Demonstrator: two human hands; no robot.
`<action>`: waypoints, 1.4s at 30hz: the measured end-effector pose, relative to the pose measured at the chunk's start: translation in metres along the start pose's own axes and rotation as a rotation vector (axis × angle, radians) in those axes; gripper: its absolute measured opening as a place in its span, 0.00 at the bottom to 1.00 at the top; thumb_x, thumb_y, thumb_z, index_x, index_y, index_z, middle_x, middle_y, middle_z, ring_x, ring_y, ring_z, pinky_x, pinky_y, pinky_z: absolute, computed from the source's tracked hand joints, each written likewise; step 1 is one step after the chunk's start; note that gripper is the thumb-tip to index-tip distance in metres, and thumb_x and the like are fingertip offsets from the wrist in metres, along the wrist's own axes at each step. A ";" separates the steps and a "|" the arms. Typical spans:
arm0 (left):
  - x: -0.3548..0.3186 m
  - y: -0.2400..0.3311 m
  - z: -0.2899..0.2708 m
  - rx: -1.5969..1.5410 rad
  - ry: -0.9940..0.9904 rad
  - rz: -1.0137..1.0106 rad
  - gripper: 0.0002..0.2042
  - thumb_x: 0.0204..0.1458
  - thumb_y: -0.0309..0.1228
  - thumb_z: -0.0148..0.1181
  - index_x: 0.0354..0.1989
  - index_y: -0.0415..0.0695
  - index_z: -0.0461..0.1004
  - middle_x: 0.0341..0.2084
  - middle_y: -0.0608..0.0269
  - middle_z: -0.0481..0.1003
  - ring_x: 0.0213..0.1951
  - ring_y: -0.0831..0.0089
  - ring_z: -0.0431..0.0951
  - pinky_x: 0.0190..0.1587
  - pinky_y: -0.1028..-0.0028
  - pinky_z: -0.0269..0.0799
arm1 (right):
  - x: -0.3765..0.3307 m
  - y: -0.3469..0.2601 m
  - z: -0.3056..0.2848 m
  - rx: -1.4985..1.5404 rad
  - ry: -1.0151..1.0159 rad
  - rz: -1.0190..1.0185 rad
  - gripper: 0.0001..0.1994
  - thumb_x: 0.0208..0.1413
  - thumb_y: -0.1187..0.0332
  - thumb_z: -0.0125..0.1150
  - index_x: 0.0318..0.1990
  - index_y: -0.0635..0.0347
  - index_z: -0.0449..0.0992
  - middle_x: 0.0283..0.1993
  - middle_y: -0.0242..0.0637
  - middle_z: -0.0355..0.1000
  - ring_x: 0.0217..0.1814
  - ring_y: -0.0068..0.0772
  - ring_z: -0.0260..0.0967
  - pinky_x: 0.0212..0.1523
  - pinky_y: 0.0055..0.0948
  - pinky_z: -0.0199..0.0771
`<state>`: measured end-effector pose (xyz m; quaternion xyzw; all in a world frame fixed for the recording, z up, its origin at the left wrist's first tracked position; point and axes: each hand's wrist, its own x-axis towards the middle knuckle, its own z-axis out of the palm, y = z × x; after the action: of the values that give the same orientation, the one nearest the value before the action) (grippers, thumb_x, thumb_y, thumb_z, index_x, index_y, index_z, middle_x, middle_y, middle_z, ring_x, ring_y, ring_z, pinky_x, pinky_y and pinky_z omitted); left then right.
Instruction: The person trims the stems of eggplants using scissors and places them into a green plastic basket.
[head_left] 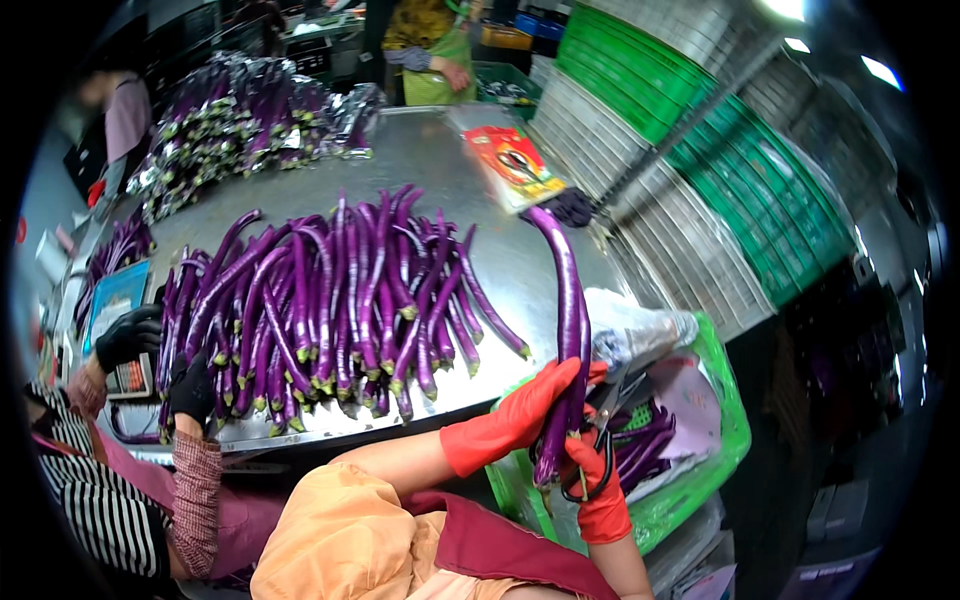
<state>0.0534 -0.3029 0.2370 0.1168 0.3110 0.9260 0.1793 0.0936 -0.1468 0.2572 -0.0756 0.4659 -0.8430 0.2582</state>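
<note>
My left hand (pixel 525 407), in a red rubber glove, is closed around long purple eggplants (pixel 563 275), seemingly two. They stand nearly upright, stem ends down, beside the table's right edge. In my right hand (pixel 600 490), also red-gloved, is a pair of scissors (pixel 603 440); its black handle loops circle the fingers and its blades point up. The right fingers are close by the lower part of the held eggplants. Beneath both hands is a green crate (pixel 735 440) with several eggplants (pixel 645 450) and plastic wrapping inside.
A large eggplant pile (pixel 330 290) covers the middle of the metal table (pixel 440 150). Foil-wrapped bundles (pixel 240 120) lie farther back. A red printed bag (pixel 512 165) rests at the far right corner, beside stacked crates (pixel 690 130). A co-worker's black-gloved hands (pixel 190 388) touch the pile's left side.
</note>
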 end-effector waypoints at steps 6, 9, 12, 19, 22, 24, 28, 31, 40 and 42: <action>-0.014 0.028 -0.002 -0.060 0.224 0.212 0.33 0.55 0.47 0.56 0.62 0.41 0.54 0.60 0.56 0.59 0.61 0.65 0.61 0.38 0.65 0.80 | 0.006 0.031 0.011 0.061 -0.060 0.059 0.29 0.49 0.72 0.61 0.59 0.57 0.57 0.54 0.39 0.66 0.53 0.37 0.68 0.51 0.39 0.72; -0.012 0.023 -0.004 0.037 0.330 0.312 0.31 0.53 0.48 0.59 0.59 0.40 0.58 0.55 0.57 0.65 0.56 0.67 0.67 0.30 0.72 0.80 | 0.008 0.035 0.022 -0.015 0.071 0.094 0.30 0.48 0.71 0.62 0.59 0.57 0.57 0.50 0.39 0.68 0.47 0.36 0.72 0.43 0.34 0.76; 0.000 0.019 0.000 0.061 0.343 0.290 0.30 0.53 0.47 0.59 0.58 0.40 0.60 0.52 0.58 0.67 0.55 0.67 0.68 0.31 0.73 0.79 | 0.007 0.026 0.017 -0.167 0.065 0.081 0.31 0.48 0.70 0.64 0.59 0.58 0.58 0.45 0.39 0.70 0.42 0.34 0.73 0.39 0.30 0.77; 0.056 0.006 -0.042 0.249 0.237 0.249 0.31 0.59 0.52 0.46 0.61 0.40 0.58 0.53 0.58 0.68 0.56 0.66 0.67 0.58 0.65 0.60 | -0.015 -0.020 0.003 -0.261 0.324 -0.220 0.35 0.48 0.71 0.64 0.62 0.59 0.53 0.43 0.41 0.70 0.37 0.31 0.72 0.38 0.28 0.74; 0.081 0.019 -0.054 0.481 0.320 0.002 0.38 0.54 0.58 0.48 0.62 0.39 0.57 0.57 0.52 0.64 0.58 0.63 0.64 0.60 0.64 0.58 | -0.039 -0.040 -0.018 -0.439 0.495 -0.344 0.31 0.48 0.74 0.62 0.61 0.59 0.57 0.47 0.36 0.69 0.41 0.30 0.71 0.43 0.27 0.73; 0.100 0.025 -0.053 0.647 0.349 -0.106 0.43 0.49 0.63 0.50 0.62 0.35 0.57 0.58 0.48 0.63 0.59 0.61 0.64 0.60 0.65 0.57 | -0.045 -0.044 -0.012 -0.479 0.600 -0.415 0.30 0.48 0.76 0.62 0.60 0.60 0.59 0.47 0.33 0.68 0.42 0.25 0.69 0.43 0.26 0.71; 0.144 0.014 -0.072 1.073 0.183 0.069 0.40 0.45 0.63 0.56 0.44 0.29 0.74 0.41 0.45 0.77 0.46 0.62 0.75 0.51 0.68 0.66 | -0.052 -0.044 -0.009 -0.541 0.721 -0.381 0.29 0.49 0.77 0.62 0.60 0.61 0.60 0.46 0.30 0.68 0.44 0.21 0.65 0.46 0.21 0.66; 0.167 -0.023 -0.094 0.893 -0.003 -0.113 0.26 0.47 0.52 0.61 0.33 0.34 0.77 0.30 0.56 0.78 0.36 0.75 0.75 0.41 0.73 0.68 | -0.061 -0.027 -0.041 -0.658 0.771 -0.448 0.29 0.48 0.76 0.63 0.60 0.60 0.60 0.49 0.31 0.65 0.45 0.22 0.64 0.43 0.20 0.67; 0.150 -0.026 -0.039 -0.550 0.186 -0.235 0.06 0.53 0.30 0.60 0.38 0.45 0.73 0.30 0.65 0.75 0.32 0.72 0.76 0.37 0.67 0.76 | 0.009 -0.001 -0.053 -0.647 0.763 -0.298 0.27 0.49 0.80 0.58 0.58 0.56 0.60 0.40 0.32 0.66 0.30 0.19 0.64 0.28 0.19 0.65; 0.151 -0.043 -0.027 -0.213 0.178 -0.086 0.10 0.54 0.35 0.60 0.41 0.46 0.71 0.28 0.68 0.72 0.31 0.75 0.73 0.35 0.70 0.74 | 0.019 0.026 -0.074 -0.696 0.691 -0.443 0.28 0.48 0.80 0.58 0.58 0.58 0.60 0.41 0.32 0.66 0.31 0.19 0.65 0.28 0.21 0.67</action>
<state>-0.0816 -0.2242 0.2051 0.0011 0.2302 0.9520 0.2018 0.0597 -0.1126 0.1930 0.0284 0.7484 -0.6489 -0.1344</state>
